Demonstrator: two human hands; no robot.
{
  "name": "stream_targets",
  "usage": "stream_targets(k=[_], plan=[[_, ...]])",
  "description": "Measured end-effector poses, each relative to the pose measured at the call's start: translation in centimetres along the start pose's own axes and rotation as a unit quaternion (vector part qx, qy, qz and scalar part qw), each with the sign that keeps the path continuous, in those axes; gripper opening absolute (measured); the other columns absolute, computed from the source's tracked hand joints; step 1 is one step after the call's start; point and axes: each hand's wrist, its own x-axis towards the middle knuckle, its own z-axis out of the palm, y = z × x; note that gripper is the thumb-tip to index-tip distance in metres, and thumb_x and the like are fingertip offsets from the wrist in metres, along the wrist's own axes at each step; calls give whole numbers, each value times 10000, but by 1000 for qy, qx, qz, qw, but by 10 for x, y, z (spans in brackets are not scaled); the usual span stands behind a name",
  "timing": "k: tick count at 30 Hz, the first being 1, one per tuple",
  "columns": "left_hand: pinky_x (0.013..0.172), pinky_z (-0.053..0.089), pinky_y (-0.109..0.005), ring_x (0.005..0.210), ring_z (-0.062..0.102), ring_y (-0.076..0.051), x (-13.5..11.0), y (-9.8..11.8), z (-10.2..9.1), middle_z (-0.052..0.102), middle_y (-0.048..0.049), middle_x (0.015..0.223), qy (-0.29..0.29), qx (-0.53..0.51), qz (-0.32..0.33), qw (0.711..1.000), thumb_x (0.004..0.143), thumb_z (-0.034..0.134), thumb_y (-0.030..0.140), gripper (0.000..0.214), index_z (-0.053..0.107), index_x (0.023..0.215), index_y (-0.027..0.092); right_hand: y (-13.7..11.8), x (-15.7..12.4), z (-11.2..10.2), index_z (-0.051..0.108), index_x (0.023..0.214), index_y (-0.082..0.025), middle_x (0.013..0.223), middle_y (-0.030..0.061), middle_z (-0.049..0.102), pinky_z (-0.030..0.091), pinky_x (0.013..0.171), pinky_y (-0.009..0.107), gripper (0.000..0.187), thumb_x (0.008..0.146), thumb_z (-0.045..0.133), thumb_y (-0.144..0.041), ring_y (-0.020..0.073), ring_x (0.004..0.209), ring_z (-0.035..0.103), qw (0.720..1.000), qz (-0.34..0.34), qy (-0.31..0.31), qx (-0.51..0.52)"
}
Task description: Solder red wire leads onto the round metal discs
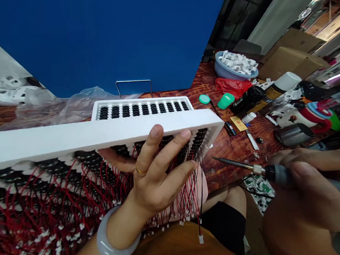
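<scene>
Right grip: the right hand (314,178) is closed round a soldering iron (277,173), tip in the air just right of the work, touching nothing. Left grip: the left hand (153,180) has fingers spread, on the near side of the white tray (78,135), some reaching into the cavity. Can't tell if it pinches a wire there.

Tray is tilted up in front of the person, open side toward the body, running out of view at left. Rows of black round parts (202,134) inside.

Progress: looks well along. Red and black wires (77,195) hang across the visible width, thick at left, sparser at right, many ending in white plugs (201,239). So wiring at least reaches the right end. Joints too small to check, so can't say which are soldered or how many remain.

2nd tray (143,100) sits behind on the surface (226,178), black parts in place, no wires visible from this side. If it needs the same wiring, that's probably left. Farther right: green jar (225,100), metal cup (292,134), blue bowl (227,69) of white parts.
</scene>
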Motion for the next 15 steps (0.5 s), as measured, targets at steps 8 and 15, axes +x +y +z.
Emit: stream_targets(k=[8,15], plan=[[1299,209,-411,1549,190,-215,-2,-3,-1,407,38,1574,-5,19,3,1000,829,752,183,161,721,961,270,10,4,-6,631,634,-235,603,2,585,423,572,362,176,740,744,-319,177,518,531,999,8,33,24],[1271,271,-473,1549,192,-244,-1,-2,-3,412,45,1566,-15,31,9,999,791,796,199,195,701,947,266,43,0,-20,618,644,-203,587,-16,575,325,468,278,193,743,742,-314,135,464,475,994,-38,103,-27]])
